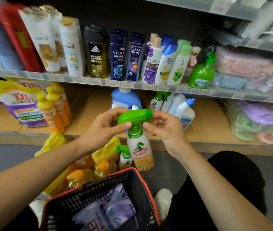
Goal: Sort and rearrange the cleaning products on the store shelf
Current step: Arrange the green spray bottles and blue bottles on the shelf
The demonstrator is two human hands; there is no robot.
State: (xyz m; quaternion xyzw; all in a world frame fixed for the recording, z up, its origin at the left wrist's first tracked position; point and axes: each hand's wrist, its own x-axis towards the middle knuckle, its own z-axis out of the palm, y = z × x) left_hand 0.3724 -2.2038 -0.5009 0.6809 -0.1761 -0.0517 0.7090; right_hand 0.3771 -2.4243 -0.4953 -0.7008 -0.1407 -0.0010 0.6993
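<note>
White-orange spray bottle, green trigger head gripped by left hand and right hand

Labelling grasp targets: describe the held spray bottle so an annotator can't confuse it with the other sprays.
In front of the lower shelf, above the black basket, hangs a spray bottle with a green trigger head and white-to-orange body. Unlike the twin on the floor and the twin on the shelf, it is in mid-air, the left hand and right hand gripping its head.

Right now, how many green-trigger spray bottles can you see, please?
3: held bottle; second bottle by the basket; third bottle on the lower shelf; more may be hidden.
</note>
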